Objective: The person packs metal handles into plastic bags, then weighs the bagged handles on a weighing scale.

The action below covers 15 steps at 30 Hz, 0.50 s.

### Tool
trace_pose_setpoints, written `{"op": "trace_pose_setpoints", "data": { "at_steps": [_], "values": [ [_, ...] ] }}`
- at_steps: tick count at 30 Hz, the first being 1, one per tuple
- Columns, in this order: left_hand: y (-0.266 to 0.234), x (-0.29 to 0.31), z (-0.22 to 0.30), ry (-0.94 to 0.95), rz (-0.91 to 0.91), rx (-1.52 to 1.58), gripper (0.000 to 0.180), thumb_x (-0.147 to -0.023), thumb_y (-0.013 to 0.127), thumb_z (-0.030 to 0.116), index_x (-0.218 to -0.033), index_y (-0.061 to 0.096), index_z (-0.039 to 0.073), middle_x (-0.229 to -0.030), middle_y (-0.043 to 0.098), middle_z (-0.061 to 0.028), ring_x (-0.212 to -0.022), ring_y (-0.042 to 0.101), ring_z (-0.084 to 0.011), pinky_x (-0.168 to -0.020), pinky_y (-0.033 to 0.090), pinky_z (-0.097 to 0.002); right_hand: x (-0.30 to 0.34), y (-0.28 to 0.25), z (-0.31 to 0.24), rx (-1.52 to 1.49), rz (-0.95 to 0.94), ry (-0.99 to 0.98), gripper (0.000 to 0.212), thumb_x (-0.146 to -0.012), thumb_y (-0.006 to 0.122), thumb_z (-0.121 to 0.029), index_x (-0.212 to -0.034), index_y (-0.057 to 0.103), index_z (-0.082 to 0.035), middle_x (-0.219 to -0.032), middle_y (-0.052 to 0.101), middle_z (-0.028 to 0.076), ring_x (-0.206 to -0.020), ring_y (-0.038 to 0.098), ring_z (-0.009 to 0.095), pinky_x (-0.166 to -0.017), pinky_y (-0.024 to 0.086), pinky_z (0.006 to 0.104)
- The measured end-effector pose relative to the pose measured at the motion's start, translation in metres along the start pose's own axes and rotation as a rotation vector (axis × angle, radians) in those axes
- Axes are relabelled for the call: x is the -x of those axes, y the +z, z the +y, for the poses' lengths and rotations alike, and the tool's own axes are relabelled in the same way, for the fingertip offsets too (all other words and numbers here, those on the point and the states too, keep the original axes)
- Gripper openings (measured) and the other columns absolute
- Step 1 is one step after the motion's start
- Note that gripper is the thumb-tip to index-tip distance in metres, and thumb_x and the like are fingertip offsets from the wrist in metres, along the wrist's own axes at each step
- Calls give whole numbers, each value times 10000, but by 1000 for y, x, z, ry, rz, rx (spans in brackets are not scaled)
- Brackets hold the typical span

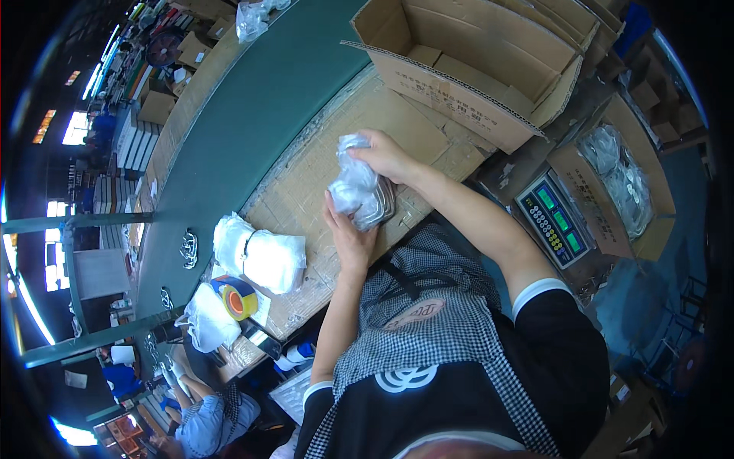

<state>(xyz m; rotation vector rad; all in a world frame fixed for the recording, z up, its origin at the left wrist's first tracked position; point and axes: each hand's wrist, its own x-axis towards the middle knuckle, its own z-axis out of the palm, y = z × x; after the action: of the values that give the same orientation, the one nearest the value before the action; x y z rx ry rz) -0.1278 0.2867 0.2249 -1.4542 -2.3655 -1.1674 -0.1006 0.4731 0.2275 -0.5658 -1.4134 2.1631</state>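
Above the cardboard-covered bench, both my hands hold a clear plastic bag [359, 187] with several curved, shiny pieces stacked inside. My right hand [386, 158] is closed on the bag's gathered upper end, with the fingers curled over the film. Against the lower left side of the bag presses my left hand [352, 239], its fingers bent round the wrapped pieces. The pieces look like metal, but the film blurs their exact kind. To the left of my left hand lies a bundle of white plastic bags [260, 252] with a dark band round it.
A large cardboard box [459, 96] stands at the far right. Beside it are a digital scale [556, 219] and a carton of bagged parts [612, 183]. Tape rolls [235, 298] lie at the left near a green conveyor belt [206, 145]. A co-worker [214, 417] sits at lower left.
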Motion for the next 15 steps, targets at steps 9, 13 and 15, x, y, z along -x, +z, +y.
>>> {"op": "trace_pose_setpoints", "data": {
  "at_steps": [9,13,15],
  "values": [
    [2,10,-23,562,-404,-405,655,-769,664,218,-1333,445,-34,-1255,541,-242,-1096,529,-414,-974,411,-522,84,-11,-95,131,-92,-353,357,-848,664,-63,-1189,573,-10,-1060,645,99,-988,595,178,-876,481,327],
    [-11,-17,1,285,-590,-311,371,-721,634,39,-1042,473,-53,-974,529,-244,-911,502,-432,-813,421,-499,206,-83,-181,252,48,-570,444,-814,681,-15,-1240,556,-28,-1135,627,92,-1081,585,171,-935,457,315],
    [-6,-19,-1,319,-597,-277,340,-746,637,70,-1020,467,-38,-926,533,-254,-896,506,-466,-787,414,-531,256,-129,-211,467,538,-672,376,-835,651,-5,-1203,592,-53,-1136,630,53,-1063,580,150,-935,452,292]
  ]
}}
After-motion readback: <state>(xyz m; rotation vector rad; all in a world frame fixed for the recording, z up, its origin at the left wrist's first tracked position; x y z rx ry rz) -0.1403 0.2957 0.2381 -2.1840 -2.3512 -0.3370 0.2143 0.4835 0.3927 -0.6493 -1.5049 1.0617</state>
